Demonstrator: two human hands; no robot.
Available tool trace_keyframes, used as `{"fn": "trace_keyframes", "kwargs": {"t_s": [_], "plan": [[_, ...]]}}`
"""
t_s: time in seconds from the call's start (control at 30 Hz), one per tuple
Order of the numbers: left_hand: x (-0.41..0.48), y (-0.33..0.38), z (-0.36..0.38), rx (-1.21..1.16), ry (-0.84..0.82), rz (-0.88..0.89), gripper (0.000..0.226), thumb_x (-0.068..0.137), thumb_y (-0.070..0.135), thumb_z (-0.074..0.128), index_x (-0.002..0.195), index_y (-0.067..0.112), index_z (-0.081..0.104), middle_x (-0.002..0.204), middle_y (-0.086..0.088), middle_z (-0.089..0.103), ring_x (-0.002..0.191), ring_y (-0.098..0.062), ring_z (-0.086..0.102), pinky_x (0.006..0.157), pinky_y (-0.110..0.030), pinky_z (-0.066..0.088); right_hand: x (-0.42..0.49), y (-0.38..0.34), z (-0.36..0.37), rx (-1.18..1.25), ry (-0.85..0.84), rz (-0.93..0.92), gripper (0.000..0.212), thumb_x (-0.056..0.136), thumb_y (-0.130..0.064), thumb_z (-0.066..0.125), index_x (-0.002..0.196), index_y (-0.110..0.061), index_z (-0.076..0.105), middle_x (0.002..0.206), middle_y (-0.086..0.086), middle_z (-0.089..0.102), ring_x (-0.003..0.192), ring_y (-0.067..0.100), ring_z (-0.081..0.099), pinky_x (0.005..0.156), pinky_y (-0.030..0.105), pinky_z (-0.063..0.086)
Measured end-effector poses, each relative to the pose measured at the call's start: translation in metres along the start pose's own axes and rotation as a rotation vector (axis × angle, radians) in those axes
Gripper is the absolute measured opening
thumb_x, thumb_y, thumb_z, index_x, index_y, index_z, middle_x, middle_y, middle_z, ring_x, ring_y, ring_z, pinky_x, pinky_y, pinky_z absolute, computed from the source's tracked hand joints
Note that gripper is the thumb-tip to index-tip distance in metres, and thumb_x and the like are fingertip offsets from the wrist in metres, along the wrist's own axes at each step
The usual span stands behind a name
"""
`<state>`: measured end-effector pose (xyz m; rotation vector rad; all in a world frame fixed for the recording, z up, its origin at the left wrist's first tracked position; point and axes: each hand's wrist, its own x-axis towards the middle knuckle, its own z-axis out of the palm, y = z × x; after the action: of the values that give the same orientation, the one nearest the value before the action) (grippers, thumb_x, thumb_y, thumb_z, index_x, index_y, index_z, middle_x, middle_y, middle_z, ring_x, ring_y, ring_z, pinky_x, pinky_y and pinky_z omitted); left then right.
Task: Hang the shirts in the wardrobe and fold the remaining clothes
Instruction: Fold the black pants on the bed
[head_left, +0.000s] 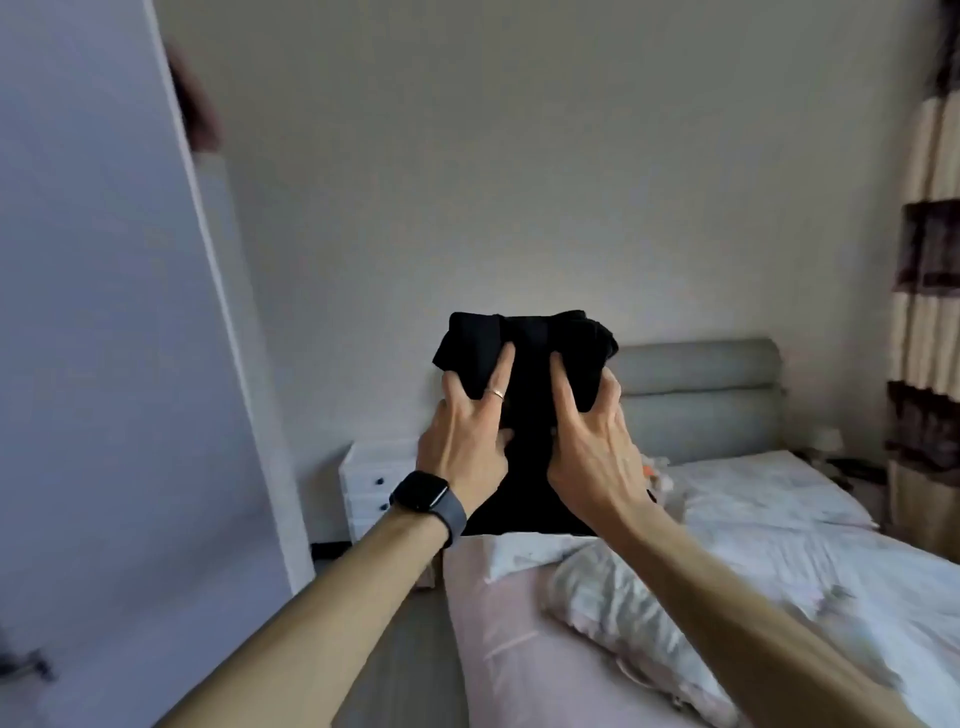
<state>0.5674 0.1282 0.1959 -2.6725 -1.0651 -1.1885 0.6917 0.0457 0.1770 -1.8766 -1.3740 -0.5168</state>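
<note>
A black garment (527, 415) hangs in the air in front of me, above the near corner of the bed. My left hand (470, 431) grips its upper left part, with a fold of cloth lying over the fingers. On the other side my right hand (589, 436) grips the upper right part the same way. The cloth drops straight down between the two hands to about bed level. A smartwatch is on my left wrist and a ring on a left finger.
A bed (779, 545) with white crumpled bedding and a grey headboard (701, 395) fills the right. A pale bundle of cloth (623, 623) lies on the pink sheet. A white nightstand (371, 483) stands by the wall. A white wardrobe door (104, 312) stands at left, a curtain (924, 312) at right.
</note>
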Motion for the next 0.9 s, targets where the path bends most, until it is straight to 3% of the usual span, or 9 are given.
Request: {"fn": "trace_keyframes", "kwargs": {"t_s": [0.17,0.37,0.47,0.63,0.73,0.9], "plan": [[-0.022,-0.099,-0.045,0.159,0.055,-0.129,0.094,0.095,0.029,0.062,0.152,0.054,-0.009,0.126,-0.010,0.027,0.094,-0.033,0.057,0.067,-0.037,0.048,0.015,-0.087,0.074,0.174,-0.041,-0.100,0.086,0.093,-0.017,0.052,0.158,-0.039,0.000,0.155,0.015,0.010,0.120,0.044,0.047,0.075,0.045,0.051],[-0.045,-0.184,-0.099,0.294,0.109,-0.310,0.096,0.095,0.032,0.063,0.149,0.057,-0.012,0.140,-0.010,0.021,0.091,-0.035,0.059,0.072,-0.039,0.053,0.031,-0.178,0.129,0.347,-0.103,-0.270,0.083,0.094,-0.019,0.052,0.158,-0.038,0.002,0.153,0.015,0.012,0.122,0.045,0.047,0.070,0.041,0.049],[-0.063,-0.211,-0.129,0.382,0.140,-0.399,0.095,0.096,0.033,0.062,0.151,0.056,-0.012,0.130,-0.010,0.028,0.087,-0.032,0.057,0.070,-0.038,0.052,0.035,-0.220,0.152,0.443,-0.118,-0.400,0.085,0.093,-0.015,0.053,0.158,-0.035,0.002,0.153,0.014,0.012,0.117,0.045,0.050,0.065,0.034,0.043],[-0.099,-0.242,-0.195,0.621,0.199,-0.560,0.095,0.096,0.033,0.062,0.154,0.049,-0.012,0.124,-0.013,0.031,0.083,-0.031,0.057,0.069,-0.038,0.052,0.030,-0.308,0.172,0.586,-0.181,-0.573,0.091,0.092,-0.009,0.056,0.159,-0.036,0.000,0.155,0.014,0.009,0.104,0.043,0.056,0.057,0.035,0.044],[-0.118,-0.258,-0.241,0.792,0.217,-0.680,0.095,0.097,0.032,0.061,0.155,0.045,-0.013,0.125,-0.016,0.032,0.086,-0.030,0.055,0.071,-0.039,0.053,0.024,-0.372,0.177,0.648,-0.217,-0.666,0.093,0.091,-0.007,0.058,0.159,-0.032,-0.001,0.157,0.020,0.004,0.115,0.043,0.051,0.057,0.034,0.046],[-0.150,-0.288,-0.304,0.947,0.240,-0.857,0.093,0.098,0.026,0.059,0.155,0.042,-0.013,0.128,-0.018,0.030,0.095,-0.032,0.053,0.076,-0.042,0.051,0.006,-0.469,0.183,0.730,-0.271,-0.790,0.100,0.090,-0.008,0.059,0.158,-0.033,-0.011,0.157,0.022,0.004,0.114,0.040,0.050,0.061,0.037,0.052]]}}
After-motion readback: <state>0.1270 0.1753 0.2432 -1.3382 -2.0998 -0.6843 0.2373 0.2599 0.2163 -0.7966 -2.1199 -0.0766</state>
